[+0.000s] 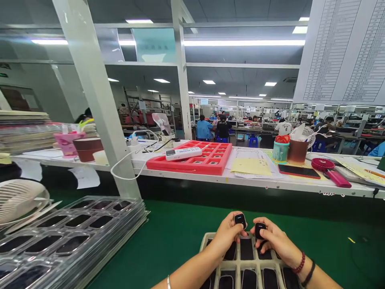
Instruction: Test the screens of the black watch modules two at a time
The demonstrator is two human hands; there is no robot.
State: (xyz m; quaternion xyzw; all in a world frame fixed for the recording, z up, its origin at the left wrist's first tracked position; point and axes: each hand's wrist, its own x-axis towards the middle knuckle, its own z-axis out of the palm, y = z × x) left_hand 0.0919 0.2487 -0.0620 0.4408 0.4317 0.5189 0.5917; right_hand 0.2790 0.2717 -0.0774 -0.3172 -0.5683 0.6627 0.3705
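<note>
2 black devices (pixel 240 218) (pixel 259 227), white lettering, held apart

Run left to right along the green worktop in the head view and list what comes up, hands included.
Stack of clear trays, silver bracelet, left hand holding a small black-faced device, right hand holding another device, dark red bead bracelet, black wristband, small yellow strip.

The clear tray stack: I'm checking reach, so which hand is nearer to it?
Left. The left hand is right of the clear tray stack, above the beige tray; the right hand is farther right, also above that tray.
</note>
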